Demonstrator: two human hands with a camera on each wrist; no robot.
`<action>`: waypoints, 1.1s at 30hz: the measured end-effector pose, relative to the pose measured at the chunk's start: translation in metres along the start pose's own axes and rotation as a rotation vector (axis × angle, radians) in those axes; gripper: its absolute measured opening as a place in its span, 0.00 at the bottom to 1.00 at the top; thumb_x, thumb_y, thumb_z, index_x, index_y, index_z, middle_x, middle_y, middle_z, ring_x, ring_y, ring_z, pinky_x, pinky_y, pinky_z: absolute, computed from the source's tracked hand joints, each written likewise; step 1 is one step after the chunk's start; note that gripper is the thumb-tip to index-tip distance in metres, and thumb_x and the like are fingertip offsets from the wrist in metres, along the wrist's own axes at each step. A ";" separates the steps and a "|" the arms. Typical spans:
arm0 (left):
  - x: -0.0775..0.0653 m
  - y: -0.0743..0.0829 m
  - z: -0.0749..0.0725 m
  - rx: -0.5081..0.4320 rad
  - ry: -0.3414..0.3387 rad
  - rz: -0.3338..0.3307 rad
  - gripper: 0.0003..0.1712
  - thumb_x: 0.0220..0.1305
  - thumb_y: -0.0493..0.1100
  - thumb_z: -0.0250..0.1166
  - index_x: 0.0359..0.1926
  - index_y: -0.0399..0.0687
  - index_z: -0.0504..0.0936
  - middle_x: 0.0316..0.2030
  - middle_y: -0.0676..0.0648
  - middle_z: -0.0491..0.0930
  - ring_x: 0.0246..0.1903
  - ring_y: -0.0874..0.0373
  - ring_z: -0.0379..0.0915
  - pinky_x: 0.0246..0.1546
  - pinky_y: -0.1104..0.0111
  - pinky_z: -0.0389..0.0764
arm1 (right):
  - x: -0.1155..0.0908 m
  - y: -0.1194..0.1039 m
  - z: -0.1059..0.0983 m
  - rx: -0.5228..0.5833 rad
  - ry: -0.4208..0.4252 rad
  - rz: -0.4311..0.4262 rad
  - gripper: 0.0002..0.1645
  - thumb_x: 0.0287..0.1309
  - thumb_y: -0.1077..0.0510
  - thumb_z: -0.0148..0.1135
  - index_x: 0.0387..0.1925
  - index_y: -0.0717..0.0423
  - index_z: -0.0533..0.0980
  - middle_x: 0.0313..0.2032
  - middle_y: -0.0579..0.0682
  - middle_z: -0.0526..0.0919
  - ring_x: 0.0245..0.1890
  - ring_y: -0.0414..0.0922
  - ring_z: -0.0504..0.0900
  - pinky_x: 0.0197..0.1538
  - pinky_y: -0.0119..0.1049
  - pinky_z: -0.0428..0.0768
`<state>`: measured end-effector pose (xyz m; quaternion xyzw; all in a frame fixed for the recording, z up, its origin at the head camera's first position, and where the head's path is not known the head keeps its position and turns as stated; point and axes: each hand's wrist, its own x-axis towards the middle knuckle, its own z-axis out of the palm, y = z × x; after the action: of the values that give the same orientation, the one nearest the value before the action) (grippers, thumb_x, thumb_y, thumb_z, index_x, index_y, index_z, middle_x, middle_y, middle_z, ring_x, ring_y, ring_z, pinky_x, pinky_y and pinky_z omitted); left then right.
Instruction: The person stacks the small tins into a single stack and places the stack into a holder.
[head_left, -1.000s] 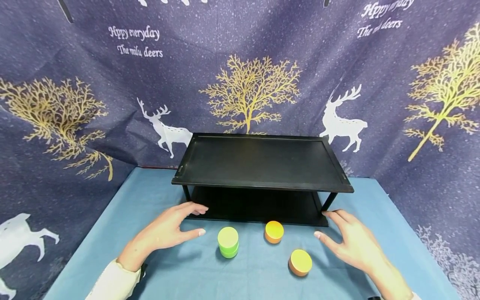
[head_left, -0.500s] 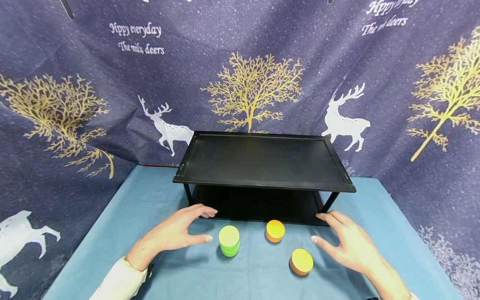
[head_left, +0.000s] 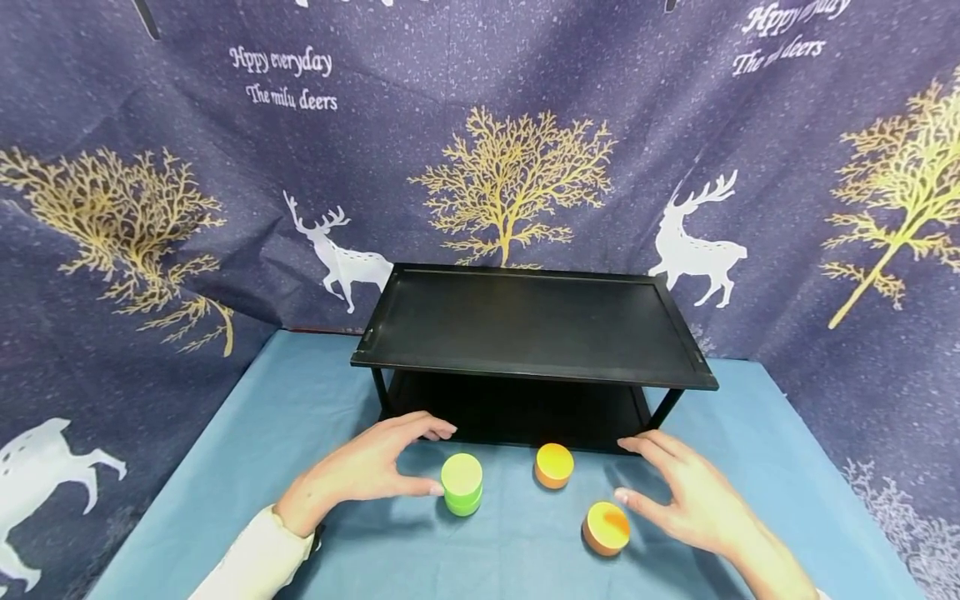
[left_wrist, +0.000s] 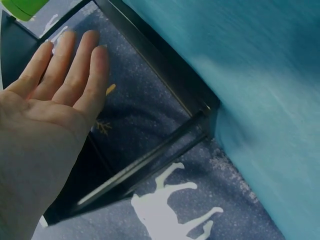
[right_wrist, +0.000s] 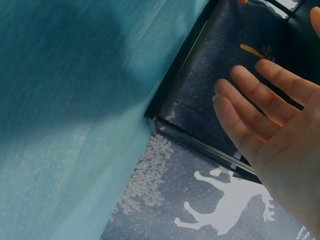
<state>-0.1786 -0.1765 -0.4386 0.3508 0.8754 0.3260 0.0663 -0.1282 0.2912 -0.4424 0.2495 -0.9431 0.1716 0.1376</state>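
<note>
My left hand hovers left of a green round block, which looks like two discs stacked, its thumb tip at the block's left side; contact cannot be told. In the left wrist view the left hand has straight, parted fingers, and the green block shows at the top corner. Over to the right, my right hand is spread beside a nearer orange round block, apart from it. Another orange round block sits by the shelf. The right wrist view shows the right hand holding nothing.
A black two-level shelf stands at the back of the blue cloth-covered table. Its lower level lies just behind the blocks. A dark curtain with deer and trees hangs behind.
My left hand has moved right, closer to the green block. The right hand has shifted left toward the nearer orange block. The blocks stay put; the head view has shifted slightly.
</note>
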 end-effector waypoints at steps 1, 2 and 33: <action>0.002 0.000 0.001 0.001 -0.004 0.011 0.41 0.58 0.71 0.76 0.70 0.70 0.74 0.63 0.59 0.79 0.62 0.59 0.77 0.64 0.58 0.79 | 0.001 -0.001 0.000 0.002 -0.007 0.001 0.35 0.55 0.34 0.80 0.60 0.41 0.81 0.54 0.36 0.83 0.51 0.38 0.83 0.54 0.46 0.86; 0.003 0.000 0.002 0.002 -0.009 0.021 0.41 0.59 0.70 0.76 0.70 0.70 0.74 0.63 0.59 0.79 0.62 0.59 0.77 0.65 0.59 0.79 | 0.001 -0.001 0.001 0.005 -0.014 0.000 0.35 0.55 0.34 0.80 0.61 0.41 0.81 0.54 0.36 0.83 0.51 0.38 0.83 0.54 0.46 0.86; 0.012 0.005 0.020 0.025 -0.100 0.011 0.44 0.57 0.66 0.80 0.72 0.62 0.76 0.60 0.66 0.78 0.57 0.69 0.77 0.62 0.61 0.80 | -0.002 -0.007 0.008 0.162 -0.277 -0.217 0.40 0.50 0.29 0.80 0.62 0.37 0.80 0.56 0.31 0.80 0.53 0.34 0.81 0.55 0.42 0.86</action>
<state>-0.1777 -0.1556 -0.4502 0.3723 0.8730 0.2973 0.1039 -0.1242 0.2834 -0.4492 0.3810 -0.9038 0.1950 0.0035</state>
